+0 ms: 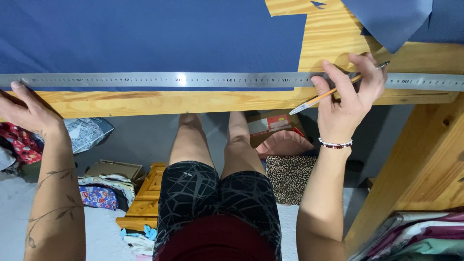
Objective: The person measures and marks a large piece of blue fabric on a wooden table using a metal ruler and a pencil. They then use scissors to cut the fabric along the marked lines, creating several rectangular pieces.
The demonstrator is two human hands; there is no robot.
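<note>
Steel ruler (193, 79) lies flat across our blue paper (145, 34) on the wooden table (169, 102). It looks stiff and slippery, so our left hand (26, 108) presses one end with open fingers. Our right hand (350, 94) pinches a pencil (319, 99) while pressing the other end.

Below your knees: leopard-print cushion (290, 178), small wooden drawer unit (145, 200).
Your left floor: patterned bag (99, 195), cardboard box (113, 169).
Your lower right: folded fabrics (420, 237).
</note>
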